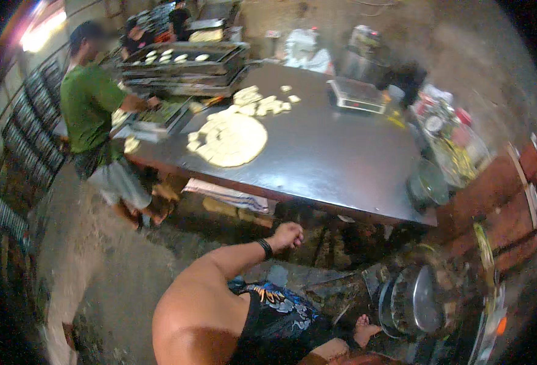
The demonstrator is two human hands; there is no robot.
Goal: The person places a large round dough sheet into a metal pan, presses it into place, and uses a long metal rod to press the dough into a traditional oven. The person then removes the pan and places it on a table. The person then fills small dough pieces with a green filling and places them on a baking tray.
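My left hand (pixel 288 236), with a dark band at the wrist, hangs in front of the table's near edge, fingers curled and no object visible in it. Low in the view, my right hand (pixel 365 329) has its fingers apart beside round metal pans (pixel 426 299); whether it touches them is unclear. On the dark metal-topped table (pixel 332 159) lies a flat round of pale dough (pixel 234 139), scored into pieces. Cut dough pieces (pixel 261 104) are heaped behind it. Neither hand touches the dough.
A co-worker in a green shirt (pixel 90 91) reaches into a tray (pixel 159 114) at the left. Stacked trays (pixel 181 64) hold dough pieces. A scale (pixel 357 95) stands at the back, a green bowl (pixel 428 185) at the right corner. Cloth (pixel 227 195) lies under the table.
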